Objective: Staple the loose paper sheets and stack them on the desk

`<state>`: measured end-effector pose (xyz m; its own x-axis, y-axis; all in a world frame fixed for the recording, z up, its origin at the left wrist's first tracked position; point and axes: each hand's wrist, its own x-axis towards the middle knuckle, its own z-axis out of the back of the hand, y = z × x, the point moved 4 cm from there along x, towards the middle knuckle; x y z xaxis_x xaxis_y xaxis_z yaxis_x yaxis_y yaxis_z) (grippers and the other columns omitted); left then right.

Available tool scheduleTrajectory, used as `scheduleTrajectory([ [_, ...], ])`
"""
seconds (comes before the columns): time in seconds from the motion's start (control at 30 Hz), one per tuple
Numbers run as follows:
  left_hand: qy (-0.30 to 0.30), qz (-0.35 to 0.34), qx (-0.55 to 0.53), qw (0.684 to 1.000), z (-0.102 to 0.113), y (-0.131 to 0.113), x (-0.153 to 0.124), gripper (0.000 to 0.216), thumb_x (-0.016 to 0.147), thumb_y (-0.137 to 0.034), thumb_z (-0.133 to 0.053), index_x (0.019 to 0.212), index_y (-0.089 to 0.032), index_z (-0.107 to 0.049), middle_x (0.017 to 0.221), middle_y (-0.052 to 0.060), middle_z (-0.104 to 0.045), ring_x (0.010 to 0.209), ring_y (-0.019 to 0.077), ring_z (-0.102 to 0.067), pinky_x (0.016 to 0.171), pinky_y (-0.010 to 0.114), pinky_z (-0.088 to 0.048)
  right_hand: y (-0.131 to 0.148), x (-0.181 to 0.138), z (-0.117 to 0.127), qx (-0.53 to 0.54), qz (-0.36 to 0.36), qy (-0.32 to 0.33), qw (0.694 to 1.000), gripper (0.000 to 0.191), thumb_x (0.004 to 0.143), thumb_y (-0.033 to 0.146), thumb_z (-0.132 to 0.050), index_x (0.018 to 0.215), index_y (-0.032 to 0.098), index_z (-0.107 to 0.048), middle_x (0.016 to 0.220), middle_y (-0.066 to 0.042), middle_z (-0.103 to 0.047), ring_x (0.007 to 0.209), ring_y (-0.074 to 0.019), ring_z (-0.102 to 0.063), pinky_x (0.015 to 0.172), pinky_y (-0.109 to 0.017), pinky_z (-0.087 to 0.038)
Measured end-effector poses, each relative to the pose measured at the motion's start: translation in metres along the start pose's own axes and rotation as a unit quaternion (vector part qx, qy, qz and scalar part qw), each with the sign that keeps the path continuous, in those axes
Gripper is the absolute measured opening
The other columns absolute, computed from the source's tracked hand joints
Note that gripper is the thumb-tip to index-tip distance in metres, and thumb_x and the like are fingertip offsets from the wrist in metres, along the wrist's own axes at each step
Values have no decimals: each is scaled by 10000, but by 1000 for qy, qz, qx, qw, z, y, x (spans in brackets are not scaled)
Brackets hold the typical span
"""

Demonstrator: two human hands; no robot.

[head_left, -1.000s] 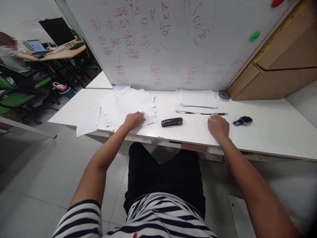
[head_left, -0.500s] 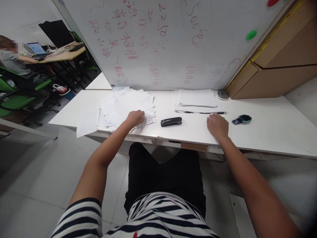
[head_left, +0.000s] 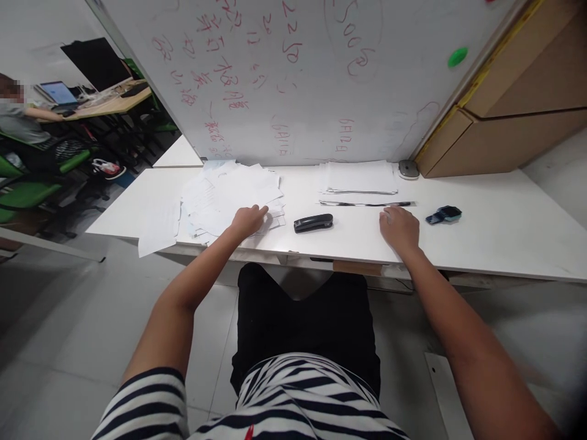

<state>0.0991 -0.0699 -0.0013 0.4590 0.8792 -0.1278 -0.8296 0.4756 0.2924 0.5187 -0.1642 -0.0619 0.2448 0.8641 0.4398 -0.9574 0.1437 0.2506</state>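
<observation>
My left hand [head_left: 250, 220] is over the near right edge of a spread pile of white papers [head_left: 236, 186]. Its fingers are curled together, and whatever they may hold is hidden. On the white desk, my right hand [head_left: 400, 230] rests in a closed fist; its palm is out of sight. Between the two hands lies a black stapler [head_left: 313, 223], touched by neither. Just beyond my right hand is a long, thin black-and-white strip or pen-like item [head_left: 367, 203]. Behind that, a neat stack of white paper [head_left: 360, 178] lies against the whiteboard.
A dark watch-like device [head_left: 444, 214] lies right of my right hand. A grey mouse-like object [head_left: 408, 169] sits by cardboard boxes [head_left: 499, 143]. The whiteboard [head_left: 312, 116] bounds the desk's back. At far left, a person [head_left: 22, 119] sits at another desk.
The view has shifted slightly, moving the desk items a little left in the picture. Both hands keep nearly the same places, with the left fingers slightly changed. No object has visibly moved.
</observation>
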Motion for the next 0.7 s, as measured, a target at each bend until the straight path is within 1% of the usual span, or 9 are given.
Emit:
scheduleTrajectory([
  [0.1,-22,4,-12,1000,1,2,-5,378,966,-373,-305,1225,-166,-488,1008,126,-625,754,251,-642,624,307,-396,0,0,1,10,-3,0,1000,383,930,318,-390,1094,117,-672,1212,-161,-647,1121,-298,-578,947,-445,-424],
  [0.17,-29,7,-12,999,0,3,-6,396,969,-399,-299,1230,-170,-490,1047,128,-620,780,257,-647,633,311,-402,1,0,2,12,1,-3,1000,380,928,313,-394,1093,112,-672,1202,-168,-650,1119,-300,-579,946,-443,-422],
  [0.27,-27,6,-6,1000,-1,2,-6,381,970,-356,-299,1224,-159,-502,1072,143,-612,819,269,-651,654,326,-412,1,0,2,7,2,-5,1000,384,927,313,-397,1089,101,-673,1193,-177,-653,1106,-302,-590,939,-439,-427],
  [0.37,-28,6,1,1000,-3,0,-5,373,968,-315,-287,1211,-141,-510,1023,147,-618,802,274,-652,643,335,-419,1,0,2,4,4,-6,1000,387,928,314,-395,1089,97,-672,1187,-179,-657,1107,-298,-593,940,-437,-429],
  [0.53,-27,4,7,1000,-5,-2,-7,394,959,-248,-286,1323,-193,-428,1088,151,-613,801,254,-650,640,332,-432,1,0,2,1,4,-7,1000,395,930,327,-393,1089,100,-675,1189,-169,-660,1116,-298,-590,940,-427,-432],
  [0.63,-31,0,6,1000,-7,0,-9,401,954,-219,-286,1330,-207,-425,1079,151,-619,812,246,-644,644,326,-431,-1,0,0,5,5,-7,1000,397,932,326,-388,1093,102,-674,1196,-169,-655,1117,-300,-585,943,-425,-424],
  [0.7,-39,-18,8,999,-9,2,-10,409,942,-183,-286,1317,-204,-448,1095,160,-616,831,250,-640,644,326,-425,-2,1,-2,7,5,-6,1000,398,933,320,-382,1095,101,-672,1194,-173,-654,1118,-301,-580,947,-427,-415],
])
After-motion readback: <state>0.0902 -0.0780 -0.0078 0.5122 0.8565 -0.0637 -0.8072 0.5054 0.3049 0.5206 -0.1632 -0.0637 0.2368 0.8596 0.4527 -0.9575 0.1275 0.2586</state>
